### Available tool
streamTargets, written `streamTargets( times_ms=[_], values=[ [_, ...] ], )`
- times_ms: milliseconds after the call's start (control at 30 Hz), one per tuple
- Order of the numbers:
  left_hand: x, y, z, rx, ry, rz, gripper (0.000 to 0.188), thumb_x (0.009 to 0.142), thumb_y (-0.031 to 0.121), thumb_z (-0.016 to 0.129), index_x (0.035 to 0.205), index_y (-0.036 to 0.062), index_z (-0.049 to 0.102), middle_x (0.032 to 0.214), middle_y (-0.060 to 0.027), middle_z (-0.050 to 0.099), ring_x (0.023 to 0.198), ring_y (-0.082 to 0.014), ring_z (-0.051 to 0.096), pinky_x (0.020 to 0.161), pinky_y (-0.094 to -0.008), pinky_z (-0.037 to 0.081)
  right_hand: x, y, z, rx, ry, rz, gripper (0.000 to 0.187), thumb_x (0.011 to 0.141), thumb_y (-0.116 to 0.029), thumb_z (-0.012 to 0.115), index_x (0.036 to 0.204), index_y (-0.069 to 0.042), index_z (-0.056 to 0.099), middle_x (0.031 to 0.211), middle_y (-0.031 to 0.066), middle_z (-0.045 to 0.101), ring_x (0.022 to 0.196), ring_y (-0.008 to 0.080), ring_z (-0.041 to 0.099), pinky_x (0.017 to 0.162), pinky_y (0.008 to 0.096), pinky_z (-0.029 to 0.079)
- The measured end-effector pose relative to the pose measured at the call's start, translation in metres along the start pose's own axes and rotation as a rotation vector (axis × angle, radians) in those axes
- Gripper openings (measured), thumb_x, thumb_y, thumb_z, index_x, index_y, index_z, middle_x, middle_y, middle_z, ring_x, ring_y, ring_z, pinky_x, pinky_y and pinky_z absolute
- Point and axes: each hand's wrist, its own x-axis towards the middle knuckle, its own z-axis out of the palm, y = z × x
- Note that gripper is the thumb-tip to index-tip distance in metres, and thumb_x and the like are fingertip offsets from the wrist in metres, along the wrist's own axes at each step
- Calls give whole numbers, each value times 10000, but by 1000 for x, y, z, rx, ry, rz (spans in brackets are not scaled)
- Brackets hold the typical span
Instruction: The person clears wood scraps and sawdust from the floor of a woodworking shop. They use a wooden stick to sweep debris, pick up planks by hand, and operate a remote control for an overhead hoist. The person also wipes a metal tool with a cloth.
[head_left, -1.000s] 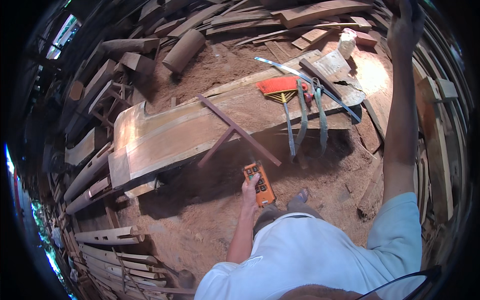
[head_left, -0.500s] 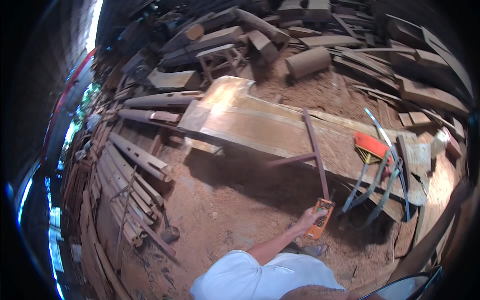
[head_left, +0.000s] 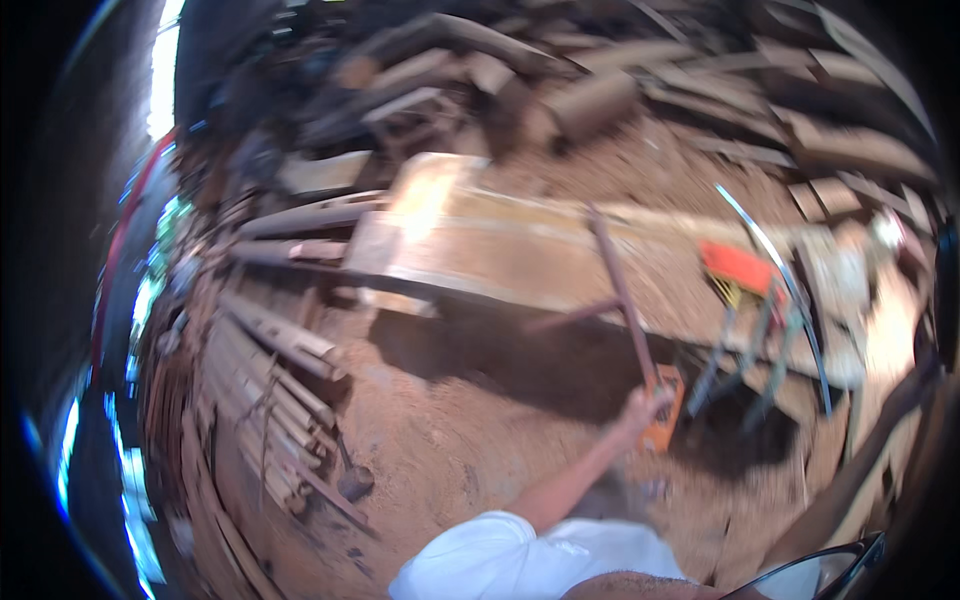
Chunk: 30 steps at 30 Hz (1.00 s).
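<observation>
My left hand (head_left: 640, 408) is closed around an orange handheld remote control (head_left: 662, 410) with dark buttons. It is held in front of my body, close to the near edge of a large, thick wooden slab (head_left: 500, 245). Across that slab lies a reddish-brown T-shaped wooden piece (head_left: 622, 285), its lower end beside the remote. My right arm (head_left: 850, 500) stretches up the right side in shadow. The right hand (head_left: 928, 375) is a dark, blurred shape at the rim, its fingers not readable.
An orange-red object (head_left: 737, 266), green straps (head_left: 765, 355) and a thin bluish strip (head_left: 765, 245) lie on the slab's right part. Squared beams (head_left: 270, 385) are stacked at left, near a mallet-like tool (head_left: 354, 483). Logs (head_left: 595, 105) and boards pile up behind. Sawdust covers the ground.
My left hand has moved slightly up and to the right with the remote control. The view has shifted and is blurred. The slab and things on it look unmoved.
</observation>
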Motion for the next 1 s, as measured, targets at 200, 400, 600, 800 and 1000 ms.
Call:
streamTargets(
  times_ms=[200, 400, 600, 800, 1000],
  values=[
    [119, -3, 6, -98, 32, -123, 250, 977, 262, 729, 1122, 69, 663, 896, 28, 641, 772, -86, 619, 656, -291, 520, -61, -30, 40, -307, -80, -144, 551, 997, -169, 729, 1373, 128, 457, 1087, 249, 666, 856, 268, 690, 734, 351, 593],
    [261, -41, 20, 255, 34, -56, 242, 936, 280, 768, 996, 57, 693, 845, -23, 678, 703, -124, 638, 622, -310, 531, -90, 6, -22, -468, -62, 23, 223, 1064, -134, 617, 1236, 8, 618, 1022, 153, 767, 938, 196, 735, 909, 342, 537],
    [376, -82, -6, 445, 74, -15, 359, 909, 366, 771, 946, 17, 691, 776, -70, 690, 649, -173, 671, 601, -368, 543, -122, 27, -10, -496, -43, 106, 269, 1062, -54, 566, 1295, 44, 475, 964, 171, 747, 799, 219, 759, 803, 328, 591],
    [421, -95, 2, 734, 91, 11, 549, 883, 473, 770, 1081, -26, 652, 1010, -195, 713, 926, -313, 706, 846, -444, 541, -133, 72, -17, -495, -28, 76, 276, 1068, -115, 585, 1270, 58, 512, 1097, 156, 692, 741, 224, 747, 671, 315, 591],
    [450, -102, -21, 742, 69, 28, 653, 902, 470, 766, 1274, -40, 597, 1080, -243, 688, 1008, -395, 674, 932, -466, 511, -132, 123, -25, -480, 35, 150, 321, 1045, -202, 667, 1209, 51, 556, 975, 128, 704, 648, 224, 738, 608, 301, 569]
  ],
)
